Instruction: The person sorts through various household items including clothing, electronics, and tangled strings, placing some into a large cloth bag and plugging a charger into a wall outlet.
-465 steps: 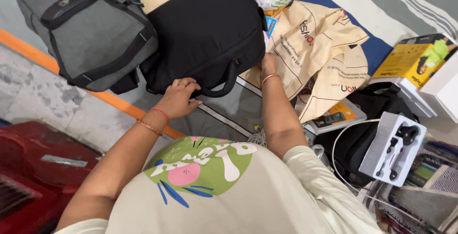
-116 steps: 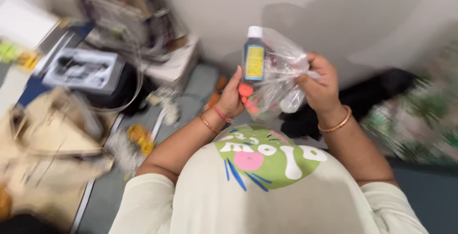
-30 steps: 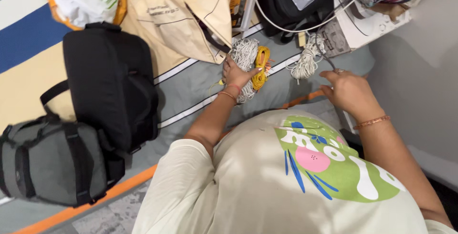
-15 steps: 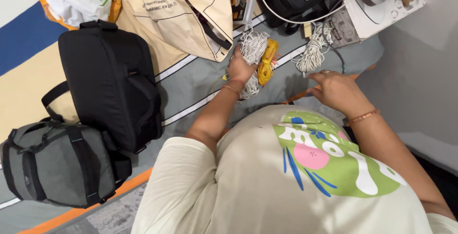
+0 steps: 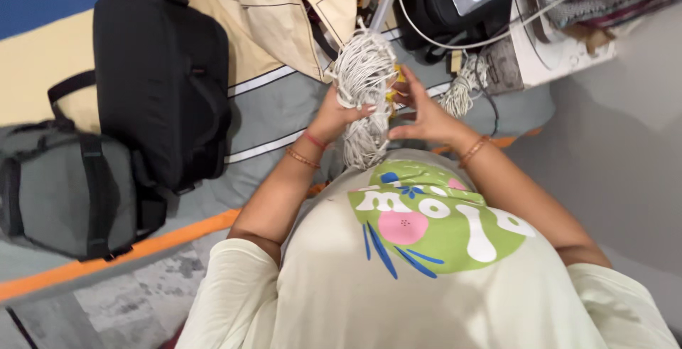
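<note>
A: So, the left hand (image 5: 332, 116) is closed round the white cord bundle (image 5: 364, 82), lifted above the mat; the right hand (image 5: 425, 116) is open, fingers touching its side.

B: Better support the loose lower end. A black bag (image 5: 162, 82) lies left, a smaller cord coil (image 5: 460, 92) right, clutter beyond.

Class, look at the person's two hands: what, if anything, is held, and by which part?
The left hand grips a white cord bundle around its middle. The right hand touches its side with open fingers, by a yellow coil that is mostly hidden.
</note>
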